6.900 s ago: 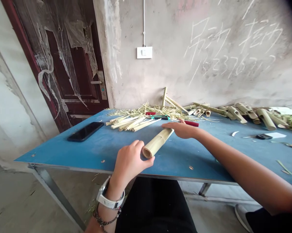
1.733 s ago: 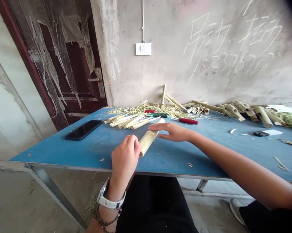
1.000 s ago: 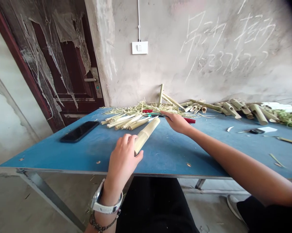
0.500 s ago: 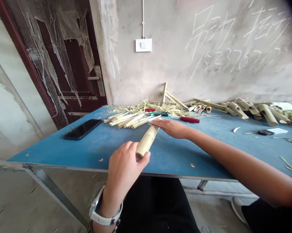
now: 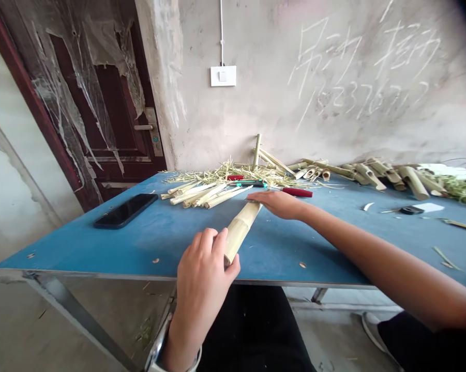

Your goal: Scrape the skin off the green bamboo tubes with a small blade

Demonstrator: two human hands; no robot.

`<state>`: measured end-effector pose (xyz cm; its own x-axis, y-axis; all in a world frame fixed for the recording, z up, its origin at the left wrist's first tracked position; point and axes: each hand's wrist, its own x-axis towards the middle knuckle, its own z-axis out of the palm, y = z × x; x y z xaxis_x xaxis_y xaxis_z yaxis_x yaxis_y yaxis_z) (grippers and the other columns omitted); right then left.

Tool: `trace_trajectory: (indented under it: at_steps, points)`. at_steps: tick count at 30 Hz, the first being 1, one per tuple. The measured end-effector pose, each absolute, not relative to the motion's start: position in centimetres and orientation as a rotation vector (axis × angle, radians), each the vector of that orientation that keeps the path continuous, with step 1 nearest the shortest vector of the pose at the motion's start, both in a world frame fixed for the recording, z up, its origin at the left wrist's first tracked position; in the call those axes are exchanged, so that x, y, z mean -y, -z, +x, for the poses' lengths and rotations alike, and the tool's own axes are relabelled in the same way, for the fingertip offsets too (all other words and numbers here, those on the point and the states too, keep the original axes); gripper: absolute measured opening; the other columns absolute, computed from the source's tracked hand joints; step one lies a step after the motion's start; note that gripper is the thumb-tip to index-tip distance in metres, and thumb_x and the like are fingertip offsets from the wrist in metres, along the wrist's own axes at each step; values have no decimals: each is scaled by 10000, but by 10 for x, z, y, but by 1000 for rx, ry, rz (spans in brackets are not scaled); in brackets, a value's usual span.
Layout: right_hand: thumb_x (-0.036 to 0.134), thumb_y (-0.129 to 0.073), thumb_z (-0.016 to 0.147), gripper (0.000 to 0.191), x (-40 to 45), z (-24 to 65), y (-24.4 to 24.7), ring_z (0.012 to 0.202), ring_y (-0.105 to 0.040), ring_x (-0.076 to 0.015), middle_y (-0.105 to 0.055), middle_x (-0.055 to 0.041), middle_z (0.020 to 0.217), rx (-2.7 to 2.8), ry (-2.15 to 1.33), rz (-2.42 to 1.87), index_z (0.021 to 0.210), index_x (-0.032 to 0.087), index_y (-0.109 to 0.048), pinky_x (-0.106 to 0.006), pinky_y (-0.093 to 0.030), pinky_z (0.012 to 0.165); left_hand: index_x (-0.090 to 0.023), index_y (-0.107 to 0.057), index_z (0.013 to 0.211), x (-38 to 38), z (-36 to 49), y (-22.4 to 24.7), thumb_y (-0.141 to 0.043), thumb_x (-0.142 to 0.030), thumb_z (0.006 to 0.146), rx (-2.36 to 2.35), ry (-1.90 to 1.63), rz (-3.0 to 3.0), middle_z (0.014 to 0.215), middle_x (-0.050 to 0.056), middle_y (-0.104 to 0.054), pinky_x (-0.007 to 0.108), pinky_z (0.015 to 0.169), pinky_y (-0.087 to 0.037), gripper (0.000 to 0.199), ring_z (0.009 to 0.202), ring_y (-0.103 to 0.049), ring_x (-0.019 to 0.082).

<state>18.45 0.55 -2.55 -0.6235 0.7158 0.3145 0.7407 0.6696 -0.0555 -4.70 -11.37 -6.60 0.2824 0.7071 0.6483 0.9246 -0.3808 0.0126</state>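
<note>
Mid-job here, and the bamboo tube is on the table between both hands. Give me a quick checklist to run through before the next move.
1. Left hand on the bamboo tube: ok, fingers curled over its near end.
2. Right hand touching the tube's far end: cannot tell, fingertips are right beside it.
3. Far end apart from the split bamboo strips: ok.
4. Red-handled knife located: ok, lying beyond the right hand, in neither hand.
5. Phone apart from the tube: ok, lying to its left on the blue table.
</note>
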Motion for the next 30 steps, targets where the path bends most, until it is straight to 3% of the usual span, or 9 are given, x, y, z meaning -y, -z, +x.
trace_trajectory:
  at_steps: [5, 10, 12, 16, 18, 22, 24, 28, 30]
  points:
    - [160, -336, 922, 410, 28, 151, 13, 1213, -446, -133, -501, -9, 1315, 2789, -283, -557, 1310, 219, -453, -308, -360, 1029, -170, -501, 1073, 113, -49, 73, -493, -339, 827, 1471, 949, -2170, 890, 60, -563, 286, 673, -447, 298, 840, -560, 205]
    - [190, -384, 907, 377, 3, 176, 18, 1174, -492, -218, -534, -61, 1277, 2609, -24, -1111, 1259, 215, -518, -419, -374, 1008, -168, -471, 915, 111, -51, 75, -476, -366, 841, 1498, 1048, -2136, 829, 47, -557, 279, 627, -442, 212, 790, -560, 193]
    - [186, -385, 906, 371, 3, 179, 17, 1183, -484, -222, -534, -68, 1276, 2581, -23, -1110, 1246, 210, -531, -432, -359, 1017, -175, -467, 880, 110, -51, 74, -478, -355, 840, 1509, 1035, -2146, 825, 43, -562, 281, 628, -443, 185, 787, -566, 190]
    - [181, -383, 920, 376, 29, 156, 4, 1245, -410, -145, -497, -20, 1319, 2781, -551, -482, 1279, 207, -489, -334, -334, 1049, -178, -463, 888, 110, -53, 71, -498, -316, 833, 1489, 1032, -2157, 874, 48, -576, 282, 663, -453, 153, 826, -576, 192]
    - [183, -391, 920, 375, 33, 152, 2, 1254, -397, -136, -493, -12, 1323, 2805, -677, -412, 1282, 208, -485, -321, -325, 1055, -180, -462, 891, 111, -54, 71, -503, -314, 833, 1488, 1033, -2159, 883, 47, -579, 281, 670, -457, 151, 839, -578, 192]
    - [157, -394, 902, 355, 12, 170, 13, 1212, -454, -210, -536, -79, 1273, 2553, -219, -1033, 1219, 169, -554, -421, -328, 1044, -184, -460, 902, 111, -55, 71, -517, -322, 827, 1505, 1035, -2168, 869, 33, -581, 271, 631, -458, 167, 812, -585, 186]
    - [138, -390, 895, 364, 9, 173, 16, 1213, -452, -215, -538, -84, 1269, 2496, -147, -1082, 1216, 174, -558, -433, -321, 1045, -186, -456, 901, 109, -55, 73, -533, -312, 817, 1485, 1061, -2155, 872, 32, -582, 267, 627, -461, 170, 817, -585, 187]
    - [162, -401, 911, 369, 30, 154, 4, 1261, -388, -142, -479, -3, 1335, 2776, -645, -466, 1253, 235, -520, -332, -306, 1065, -188, -448, 877, 108, -54, 76, -561, -294, 796, 1434, 1108, -2141, 864, 31, -575, 267, 640, -465, 175, 831, -581, 191]
    - [166, -394, 917, 374, 33, 151, 0, 1267, -378, -138, -463, 3, 1349, 2833, -741, -386, 1268, 236, -504, -323, -305, 1065, -190, -449, 873, 108, -55, 76, -561, -298, 796, 1438, 1097, -2152, 856, 29, -572, 269, 631, -464, 174, 821, -581, 192]
